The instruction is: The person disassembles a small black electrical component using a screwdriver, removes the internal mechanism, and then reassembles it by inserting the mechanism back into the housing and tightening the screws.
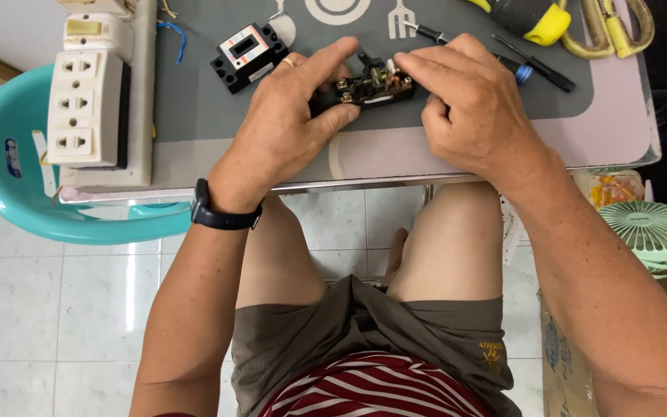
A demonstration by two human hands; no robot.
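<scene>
Holding opened black switch part (366, 86) w/ both hands on grey mat (194, 100): left hand (287, 116) grips its left end, right hand (465, 108) pinches top. Inside exposed, cover not on; screwdrivers (534, 68) lie unused nearby.

- We see a small black plastic electrical component (372, 86) with brass screw terminals, its insides exposed.
- We find it lying flat on the grey mat, pinched at both ends.

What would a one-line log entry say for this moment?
left hand: holds small black electrical part | right hand: fingertips on same part | nearby: black breaker, screwdrivers, white socket strip | surface: grey mat
</scene>
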